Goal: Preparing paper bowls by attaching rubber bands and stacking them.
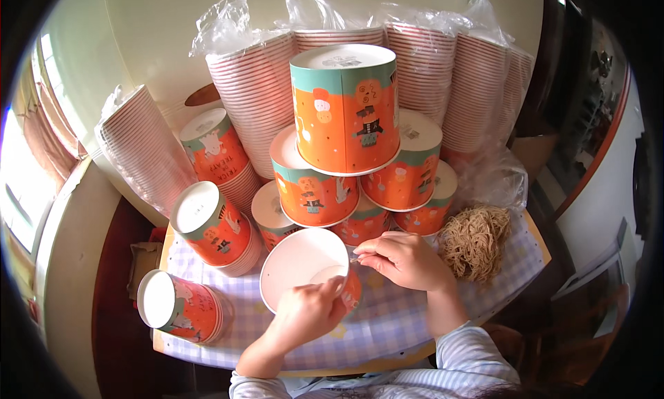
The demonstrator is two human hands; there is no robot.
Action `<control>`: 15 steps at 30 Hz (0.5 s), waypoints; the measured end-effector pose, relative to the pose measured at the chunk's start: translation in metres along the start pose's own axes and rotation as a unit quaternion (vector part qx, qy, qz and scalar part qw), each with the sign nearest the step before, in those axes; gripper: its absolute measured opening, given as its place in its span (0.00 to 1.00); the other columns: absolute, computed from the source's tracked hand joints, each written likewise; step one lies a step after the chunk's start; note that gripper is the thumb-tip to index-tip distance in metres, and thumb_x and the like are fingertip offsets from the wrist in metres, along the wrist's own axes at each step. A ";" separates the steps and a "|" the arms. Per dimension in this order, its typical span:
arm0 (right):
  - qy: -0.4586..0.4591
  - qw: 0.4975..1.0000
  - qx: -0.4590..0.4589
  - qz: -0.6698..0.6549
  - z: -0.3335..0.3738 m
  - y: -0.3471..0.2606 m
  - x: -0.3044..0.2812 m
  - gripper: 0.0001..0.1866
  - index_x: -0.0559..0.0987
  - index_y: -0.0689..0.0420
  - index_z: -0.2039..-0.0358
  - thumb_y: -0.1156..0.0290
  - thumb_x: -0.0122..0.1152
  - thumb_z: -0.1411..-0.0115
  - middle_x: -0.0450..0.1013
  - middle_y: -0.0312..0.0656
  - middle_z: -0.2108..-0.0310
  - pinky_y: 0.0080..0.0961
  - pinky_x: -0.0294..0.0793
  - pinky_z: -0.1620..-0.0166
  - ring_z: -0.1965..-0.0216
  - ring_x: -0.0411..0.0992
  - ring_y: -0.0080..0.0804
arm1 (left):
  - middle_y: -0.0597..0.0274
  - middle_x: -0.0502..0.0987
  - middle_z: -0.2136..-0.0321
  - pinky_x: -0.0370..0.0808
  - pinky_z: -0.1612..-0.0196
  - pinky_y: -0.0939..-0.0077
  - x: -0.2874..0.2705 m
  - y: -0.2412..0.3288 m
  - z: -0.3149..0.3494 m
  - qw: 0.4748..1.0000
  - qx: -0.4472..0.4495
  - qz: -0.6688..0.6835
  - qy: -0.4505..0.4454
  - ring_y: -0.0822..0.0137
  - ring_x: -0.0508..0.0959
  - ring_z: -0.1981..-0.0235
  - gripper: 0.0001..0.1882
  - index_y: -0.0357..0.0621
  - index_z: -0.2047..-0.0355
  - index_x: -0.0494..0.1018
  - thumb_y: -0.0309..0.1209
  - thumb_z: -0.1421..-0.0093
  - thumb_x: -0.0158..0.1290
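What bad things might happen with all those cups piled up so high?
The stacked orange cups sit close behind the open cup that the left hand grips by the rim; a bump might topple the pile. The right hand works near the bundle of brown string, so a sleeve could drag it off the checked tablecloth. The cup lying on its side is close to the table edge and might roll off.

Stacked orange paper cups (344,108) are walling off the rear of the worktop (387,323). More cup stacks (211,223) are crowding the left side; a twine bundle (474,241) is blocking the right. Only the near checkered strip is lying open.
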State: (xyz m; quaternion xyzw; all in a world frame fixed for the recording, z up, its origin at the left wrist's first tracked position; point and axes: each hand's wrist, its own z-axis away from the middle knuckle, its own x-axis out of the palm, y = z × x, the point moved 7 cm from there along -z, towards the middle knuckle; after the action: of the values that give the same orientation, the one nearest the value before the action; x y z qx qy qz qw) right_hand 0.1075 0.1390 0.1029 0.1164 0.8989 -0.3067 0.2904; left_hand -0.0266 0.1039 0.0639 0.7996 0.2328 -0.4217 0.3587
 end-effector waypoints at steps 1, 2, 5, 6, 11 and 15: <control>0.007 1.000 -0.016 0.008 0.002 0.001 0.000 0.08 0.76 0.57 0.71 0.75 0.63 0.54 0.74 0.37 0.76 0.25 0.71 0.71 0.75 0.71 0.31 | 0.60 0.71 0.89 0.71 0.82 0.69 -0.003 -0.007 0.000 1.000 -0.020 0.019 -0.008 0.60 0.74 0.86 0.13 0.40 0.65 0.70 0.32 0.52 0.53; 0.008 1.000 -0.012 0.005 0.002 0.004 0.000 0.08 0.76 0.57 0.71 0.75 0.63 0.54 0.74 0.37 0.76 0.25 0.71 0.71 0.75 0.71 0.31 | 0.60 0.71 0.89 0.71 0.82 0.70 -0.007 -0.011 -0.001 0.999 -0.033 0.028 -0.012 0.61 0.74 0.86 0.14 0.40 0.65 0.70 0.31 0.52 0.54; -0.025 0.999 -0.015 0.023 0.003 0.005 0.006 0.06 0.74 0.56 0.72 0.74 0.61 0.52 0.72 0.37 0.77 0.27 0.71 0.70 0.73 0.69 0.33 | 0.63 0.71 0.89 0.70 0.81 0.73 -0.015 -0.018 0.000 0.998 -0.050 0.046 -0.002 0.64 0.74 0.86 0.13 0.40 0.67 0.70 0.29 0.55 0.55; -0.020 0.999 -0.017 0.041 0.002 0.003 0.008 0.07 0.75 0.56 0.73 0.74 0.62 0.54 0.72 0.36 0.77 0.26 0.70 0.70 0.73 0.69 0.31 | 0.64 0.70 0.89 0.69 0.82 0.74 -0.016 -0.019 0.000 0.996 -0.061 0.061 0.000 0.65 0.73 0.87 0.12 0.40 0.68 0.71 0.28 0.55 0.54; -0.037 0.998 -0.012 0.044 0.002 0.005 0.021 0.08 0.74 0.56 0.74 0.76 0.63 0.57 0.70 0.35 0.77 0.25 0.70 0.70 0.73 0.69 0.32 | 0.66 0.68 0.90 0.67 0.82 0.76 -0.017 -0.020 -0.003 0.992 -0.069 0.109 -0.003 0.68 0.71 0.88 0.12 0.40 0.69 0.70 0.25 0.57 0.53; -0.071 0.997 -0.019 0.002 0.003 0.009 0.030 0.06 0.73 0.57 0.72 0.76 0.59 0.53 0.68 0.38 0.76 0.28 0.70 0.68 0.71 0.68 0.35 | 0.66 0.68 0.90 0.67 0.82 0.76 -0.019 -0.020 -0.002 0.991 -0.071 0.110 -0.005 0.67 0.71 0.88 0.13 0.40 0.68 0.70 0.25 0.57 0.53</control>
State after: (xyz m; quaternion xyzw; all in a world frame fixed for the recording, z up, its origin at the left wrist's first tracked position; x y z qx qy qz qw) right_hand 0.0879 0.1452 0.0791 0.0904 0.8813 -0.2968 0.3564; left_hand -0.0489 0.1168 0.0729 0.7909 0.1705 -0.3659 0.4599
